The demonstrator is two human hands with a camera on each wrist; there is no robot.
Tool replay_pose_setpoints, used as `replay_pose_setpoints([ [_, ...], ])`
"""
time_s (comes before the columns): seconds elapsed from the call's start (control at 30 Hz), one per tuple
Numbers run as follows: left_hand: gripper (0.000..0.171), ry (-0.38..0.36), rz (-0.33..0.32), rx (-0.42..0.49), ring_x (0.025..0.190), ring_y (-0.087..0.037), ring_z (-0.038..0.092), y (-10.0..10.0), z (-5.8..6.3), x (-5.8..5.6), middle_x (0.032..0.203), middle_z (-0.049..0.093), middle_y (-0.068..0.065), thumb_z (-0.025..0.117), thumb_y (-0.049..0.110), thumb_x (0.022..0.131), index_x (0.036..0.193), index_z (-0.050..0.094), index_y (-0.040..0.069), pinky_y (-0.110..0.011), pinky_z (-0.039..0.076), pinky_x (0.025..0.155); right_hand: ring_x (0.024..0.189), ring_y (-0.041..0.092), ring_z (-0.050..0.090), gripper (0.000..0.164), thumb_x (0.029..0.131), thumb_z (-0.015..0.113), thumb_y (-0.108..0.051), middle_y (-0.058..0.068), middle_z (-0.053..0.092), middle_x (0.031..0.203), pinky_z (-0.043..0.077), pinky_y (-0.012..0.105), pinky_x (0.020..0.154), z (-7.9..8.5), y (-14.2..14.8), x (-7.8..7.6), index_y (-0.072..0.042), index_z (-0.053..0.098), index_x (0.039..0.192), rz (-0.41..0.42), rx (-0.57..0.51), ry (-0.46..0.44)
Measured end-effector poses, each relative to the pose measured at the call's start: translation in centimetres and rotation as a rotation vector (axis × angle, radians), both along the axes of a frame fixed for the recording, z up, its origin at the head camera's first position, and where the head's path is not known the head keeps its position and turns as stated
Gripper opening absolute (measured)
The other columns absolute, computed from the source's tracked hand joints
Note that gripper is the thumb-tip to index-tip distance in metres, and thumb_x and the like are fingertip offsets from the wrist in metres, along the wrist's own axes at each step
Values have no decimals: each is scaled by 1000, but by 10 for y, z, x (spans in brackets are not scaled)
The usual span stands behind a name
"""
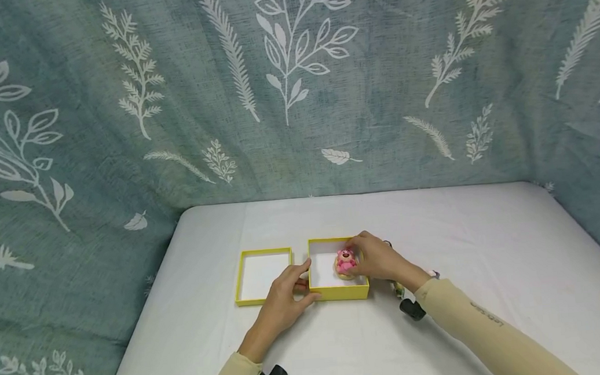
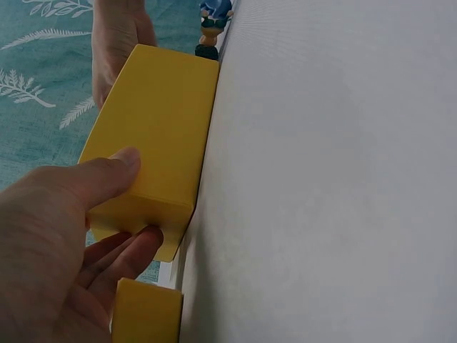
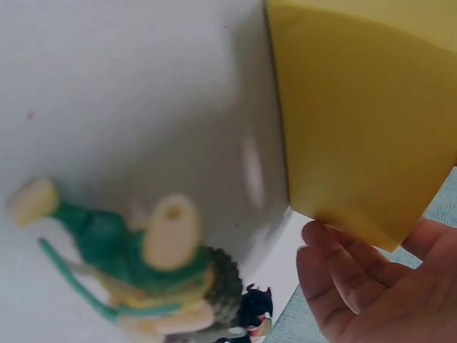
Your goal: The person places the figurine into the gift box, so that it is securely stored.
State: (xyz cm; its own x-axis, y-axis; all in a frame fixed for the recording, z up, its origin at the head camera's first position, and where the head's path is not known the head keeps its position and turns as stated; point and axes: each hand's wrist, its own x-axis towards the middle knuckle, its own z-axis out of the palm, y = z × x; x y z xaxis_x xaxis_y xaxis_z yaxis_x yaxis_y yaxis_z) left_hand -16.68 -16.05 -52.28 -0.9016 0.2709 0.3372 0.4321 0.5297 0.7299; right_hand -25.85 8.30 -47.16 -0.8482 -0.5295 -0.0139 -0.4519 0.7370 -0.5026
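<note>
A yellow box (image 1: 340, 293) with a white inside stands open at the table's middle. My left hand (image 1: 284, 296) holds its left end, thumb (image 2: 107, 179) on the front wall and other fingers bent against the side wall. Over the right wall reaches my right hand (image 1: 380, 256), which pinches a pink bear figurine (image 1: 346, 261) inside the box. The bear faces the head view, with a pale tan part round it. In the right wrist view, some fingers (image 3: 335, 275) of my right hand show outside the box; the bear is hidden there.
Left of the box lies a yellow-rimmed lid (image 1: 239, 279), white inside up. Small figurines stand right of the box, partly behind my right wrist: one in green (image 3: 107, 239), a dark one with red horns (image 3: 255, 311). A leaf-patterned curtain (image 1: 297, 153) hangs behind the white-covered table (image 1: 470, 228).
</note>
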Motion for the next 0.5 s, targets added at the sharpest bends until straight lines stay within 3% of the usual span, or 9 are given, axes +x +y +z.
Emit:
replay_pose_setpoints([
  [0.27,73,2,-15,26,98,-22,68,0,-1,-1,123,59,-18,79,15,82,145,44,0,-23,60,84,108,30,60,58,79,81,-40,13,58,124,54,50,90,-2,5,6,-8,65,124,-22,-69,23],
  [0.5,74,31,-13,24,96,-22,68,0,-1,1,121,59,-18,79,12,82,145,44,-1,-26,61,83,109,30,61,49,86,75,-35,12,59,122,55,49,91,-10,11,9,-9,64,125,0,-126,73],
])
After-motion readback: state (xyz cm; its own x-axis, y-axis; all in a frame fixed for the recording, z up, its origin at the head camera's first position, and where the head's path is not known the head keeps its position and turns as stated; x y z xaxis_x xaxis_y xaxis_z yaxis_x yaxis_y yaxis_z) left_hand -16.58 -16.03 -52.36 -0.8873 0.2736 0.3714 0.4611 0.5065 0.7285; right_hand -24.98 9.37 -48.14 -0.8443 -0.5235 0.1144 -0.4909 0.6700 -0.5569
